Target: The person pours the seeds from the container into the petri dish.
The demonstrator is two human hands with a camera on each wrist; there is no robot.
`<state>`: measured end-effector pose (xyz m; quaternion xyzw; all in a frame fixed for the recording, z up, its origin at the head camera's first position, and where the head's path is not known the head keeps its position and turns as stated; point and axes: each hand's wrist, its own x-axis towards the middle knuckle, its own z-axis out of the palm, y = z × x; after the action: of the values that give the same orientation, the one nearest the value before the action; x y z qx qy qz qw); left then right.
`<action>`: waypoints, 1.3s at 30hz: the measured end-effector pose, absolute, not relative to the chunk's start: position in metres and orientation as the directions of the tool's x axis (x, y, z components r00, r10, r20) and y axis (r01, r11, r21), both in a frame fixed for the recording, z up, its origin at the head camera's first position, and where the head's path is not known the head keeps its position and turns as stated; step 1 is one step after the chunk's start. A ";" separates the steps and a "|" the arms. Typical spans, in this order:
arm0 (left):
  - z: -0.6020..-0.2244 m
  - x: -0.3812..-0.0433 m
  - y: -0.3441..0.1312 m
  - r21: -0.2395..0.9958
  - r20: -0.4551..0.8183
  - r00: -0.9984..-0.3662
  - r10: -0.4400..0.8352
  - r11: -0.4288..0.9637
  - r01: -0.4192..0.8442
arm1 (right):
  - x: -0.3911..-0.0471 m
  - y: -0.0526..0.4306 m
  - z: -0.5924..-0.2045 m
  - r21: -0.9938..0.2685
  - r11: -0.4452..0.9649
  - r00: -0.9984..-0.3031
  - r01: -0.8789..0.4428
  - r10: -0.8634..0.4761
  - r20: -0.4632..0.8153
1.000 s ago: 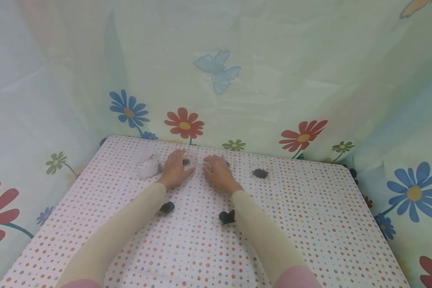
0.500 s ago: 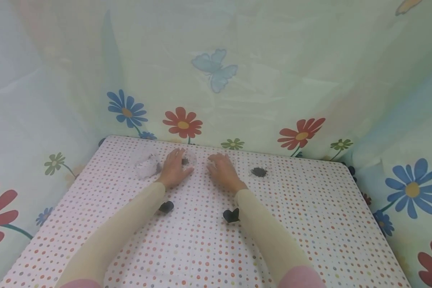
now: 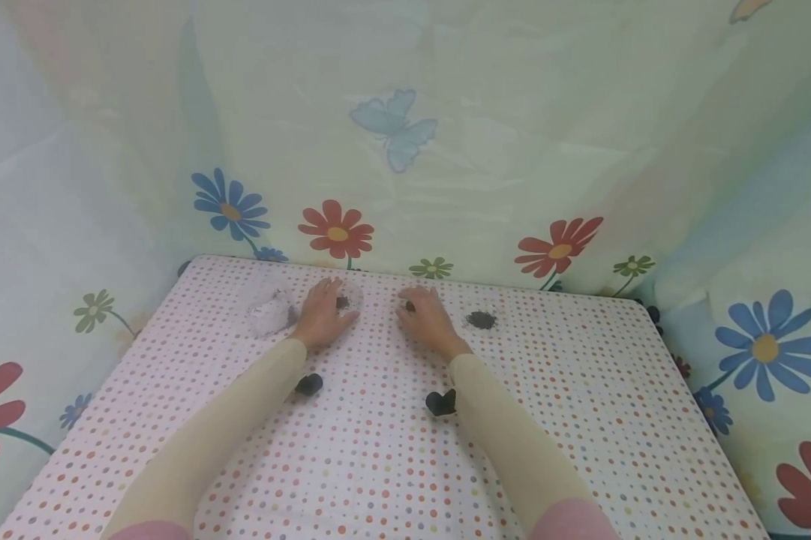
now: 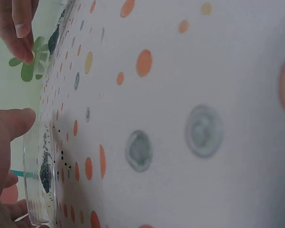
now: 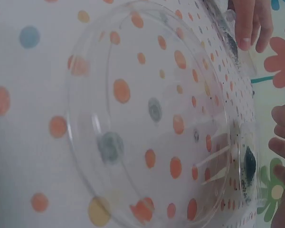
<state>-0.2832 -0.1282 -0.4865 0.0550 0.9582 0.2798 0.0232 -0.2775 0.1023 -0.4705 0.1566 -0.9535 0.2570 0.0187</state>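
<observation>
My left hand grips the rim of a clear petri dish, with the thumb on one side and the fingers on the other. A small heap of dark granules lies in that dish. Above a second clear dish with dark granules, my right hand hovers with fingers loosely bent. Whether it touches that dish's rim, I cannot tell. In the right wrist view, a clear round lid or dish lies on the spotted cloth close to the camera.
Left of the hands sits a clear dish with whitish grains. Another dark heap is to the right. Black wrist devices sit at both forearms. The spotted tabletop ends at a flowered curtain.
My right hand has shifted slightly to the right, and the dark heap now shows on the left side of its fingers. The left hand stays at its dish. The head view has turned a little.
</observation>
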 end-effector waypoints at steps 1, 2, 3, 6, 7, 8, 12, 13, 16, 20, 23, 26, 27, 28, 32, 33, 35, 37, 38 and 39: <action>-0.487 -0.283 -0.128 0.539 -0.017 -0.993 0.116 0.838 0.088 | -0.277 0.104 -0.470 -0.485 0.819 -0.951 -0.306 -0.285 0.117; -0.487 -0.284 -0.128 0.540 -0.020 -0.993 0.116 0.837 0.087 | -0.277 0.105 -0.471 -0.483 0.822 -0.952 -0.302 -0.281 0.119; -0.487 -0.284 -0.128 0.542 -0.022 -0.993 0.116 0.836 0.086 | -0.277 0.106 -0.471 -0.479 0.825 -0.954 -0.299 -0.275 0.120; -0.488 -0.284 -0.128 0.553 -0.029 -0.993 0.116 0.829 0.080 | -0.277 0.110 -0.473 -0.470 0.831 -0.954 -0.298 -0.266 0.136; -0.489 -0.283 -0.128 0.556 -0.032 -0.993 0.115 0.828 0.078 | -0.277 0.111 -0.474 -0.468 0.831 -0.954 -0.299 -0.265 0.140; -0.489 -0.283 -0.129 0.558 -0.037 -0.993 0.115 0.827 0.075 | -0.277 0.113 -0.474 -0.472 0.831 -0.955 -0.296 -0.261 0.139; -0.491 -0.284 -0.130 0.558 -0.052 -0.993 0.106 0.828 0.059 | -0.276 0.120 -0.475 -0.483 0.832 -0.962 -0.271 -0.243 0.121; -0.491 -0.284 -0.130 0.557 -0.052 -0.993 0.107 0.828 0.061 | -0.276 0.121 -0.475 -0.484 0.835 -0.965 -0.263 -0.237 0.114; -0.490 -0.285 -0.130 0.557 -0.047 -0.992 0.113 0.828 0.068 | -0.275 0.127 -0.475 -0.475 0.841 -0.966 -0.257 -0.234 0.109; -0.488 -0.286 -0.129 0.556 -0.045 -0.992 0.119 0.828 0.074 | -0.273 0.134 -0.475 -0.500 0.827 -0.966 -0.257 -0.230 0.116; -0.488 -0.286 -0.129 0.546 -0.049 -0.992 0.117 0.835 0.071 | -0.272 0.137 -0.475 -0.502 0.826 -0.966 -0.257 -0.230 0.117; -0.486 -0.285 -0.129 0.548 -0.059 -0.992 0.113 0.834 0.062 | -0.272 0.141 -0.475 -0.480 0.838 -0.966 -0.260 -0.233 0.115; -0.485 -0.285 -0.129 0.548 -0.063 -0.992 0.113 0.834 0.060 | -0.272 0.142 -0.475 -0.477 0.839 -0.965 -0.262 -0.234 0.118; -0.485 -0.284 -0.129 0.549 -0.066 -0.992 0.112 0.834 0.058 | -0.272 0.143 -0.475 -0.476 0.840 -0.965 -0.262 -0.233 0.120; -0.482 -0.284 -0.128 0.544 -0.068 -0.992 0.110 0.837 0.055 | -0.269 0.145 -0.473 -0.493 0.828 -0.964 -0.266 -0.230 0.135; -0.482 -0.284 -0.128 0.538 -0.067 -0.992 0.110 0.841 0.057 | -0.269 0.145 -0.472 -0.498 0.826 -0.964 -0.265 -0.228 0.136; -0.482 -0.285 -0.128 0.531 -0.058 -0.992 0.116 0.845 0.068 | -0.268 0.146 -0.471 -0.504 0.824 -0.966 -0.259 -0.222 0.133; -0.480 -0.286 -0.128 0.526 -0.042 -0.991 0.130 0.846 0.089 | -0.267 0.147 -0.470 -0.508 0.825 -0.969 -0.247 -0.216 0.121; -0.479 -0.287 -0.128 0.523 -0.029 -0.990 0.140 0.846 0.104 | -0.267 0.147 -0.470 -0.510 0.826 -0.971 -0.240 -0.212 0.113; -0.479 -0.288 -0.128 0.523 -0.020 -0.989 0.147 0.844 0.115 | -0.267 0.148 -0.470 -0.512 0.827 -0.973 -0.231 -0.207 0.105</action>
<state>-0.2875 -0.1275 -0.4785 0.0680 0.9598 0.2706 0.0295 -0.2666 0.1476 -0.4699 0.1146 -0.9555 0.2707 0.0225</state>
